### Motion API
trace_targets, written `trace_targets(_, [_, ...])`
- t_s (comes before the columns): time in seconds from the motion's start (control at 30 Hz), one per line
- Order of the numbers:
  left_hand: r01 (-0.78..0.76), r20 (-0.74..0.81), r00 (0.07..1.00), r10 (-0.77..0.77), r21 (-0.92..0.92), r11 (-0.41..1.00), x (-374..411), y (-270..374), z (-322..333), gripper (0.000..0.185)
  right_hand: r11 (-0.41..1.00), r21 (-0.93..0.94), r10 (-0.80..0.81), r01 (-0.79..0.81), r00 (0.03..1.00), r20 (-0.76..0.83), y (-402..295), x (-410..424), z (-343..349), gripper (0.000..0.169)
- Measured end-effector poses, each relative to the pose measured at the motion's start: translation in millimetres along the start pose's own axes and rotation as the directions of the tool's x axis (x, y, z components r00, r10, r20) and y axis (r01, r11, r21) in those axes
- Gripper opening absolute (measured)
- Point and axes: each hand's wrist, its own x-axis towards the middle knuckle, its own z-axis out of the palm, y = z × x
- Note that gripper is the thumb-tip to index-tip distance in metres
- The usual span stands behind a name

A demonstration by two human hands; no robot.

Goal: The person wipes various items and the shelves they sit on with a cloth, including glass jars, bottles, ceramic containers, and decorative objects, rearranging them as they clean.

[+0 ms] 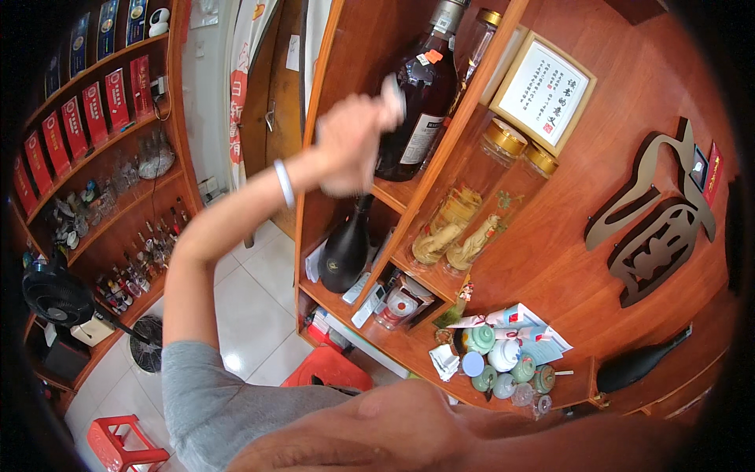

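Note:
Raised and blurred by motion, my left hand (351, 144) is in front of a large dark glass bottle (407, 133) on the wooden shelf unit. Its fingers are closed on a small pale thing (393, 103), too blurred to name. A white band (284, 183) circles the left wrist. Whether the hand or the pale thing touches the bottle cannot be told. My right hand is out of view; blurred bare skin fills the bottom of the picture. Below the left hand stands a black bottle (345, 253). Glass jars with gold lids (454, 224) hold pale roots beside the large bottle.
Ceramic jars (504, 354) crowd the counter at lower right, near a framed sheet of writing (545, 91). A red chair (330, 369) is below the shelves. At left are a black fan (58, 295), a red stool (125, 442) and shelves of small bottles (141, 259).

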Motion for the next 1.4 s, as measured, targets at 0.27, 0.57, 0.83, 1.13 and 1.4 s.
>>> trace_targets(0.27, [-0.156,-0.23,0.903,0.363,0.612,0.776,193,-43,-111,0.039,0.946,-0.036,-0.322,0.321,0.945,-0.059,5,18,-39,0.013])
trace_targets(0.57, [-0.42,0.219,0.907,0.358,0.51,0.751,152,-103,-57,0.043,0.98,-0.122,-0.162,0.16,0.987,-0.004,-4,10,-11,0.019])
trace_targets(0.83, [-0.421,0.588,0.75,0.304,0.071,0.904,-104,-89,-19,0.051,0.582,0.77,0.342,-0.26,0.938,0.059,-10,-31,-38,0.016])
trace_targets(1.13, [-0.562,0.786,0.459,0.415,-0.105,0.82,-206,-77,-36,0.039,0.37,0.869,0.365,-0.329,0.912,0.189,-37,-49,-154,0.015])
trace_targets(1.4, [-0.634,0.762,0.535,0.365,0.077,0.769,-184,-69,0,0.044,0.449,0.745,0.484,-0.493,0.835,0.261,-39,-78,-166,0.032])
